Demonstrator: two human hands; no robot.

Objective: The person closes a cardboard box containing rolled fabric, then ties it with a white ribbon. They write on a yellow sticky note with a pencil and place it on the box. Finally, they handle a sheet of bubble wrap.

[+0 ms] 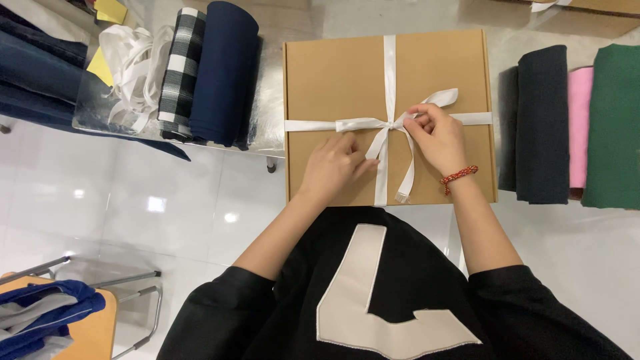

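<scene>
Landmark is the cardboard box (337, 73); everything is placed relative to it. Left of the box I see rolled fabrics: a navy roll (223, 70), a plaid roll (179, 67) and a heap of white ribbon (133, 57) further left. Right of the box there's a dark folded cloth (541, 123), then a pink cloth (581, 127), then a green cloth (615, 123) outermost. Nothing sits between the hands and the box top.

The white ribbon band (389, 67) crosses on the lid: one strand runs the box's near-far axis, the other left-right. The knot sits right of the box centre, with tails hanging toward the near edge.

My left hand (331, 167) rests on the lid near the front, fingers curled together, pinching a tail. My right hand (437, 137) is just right of the knot, fingertips pinching the bow loop, which points away to the right.
</scene>
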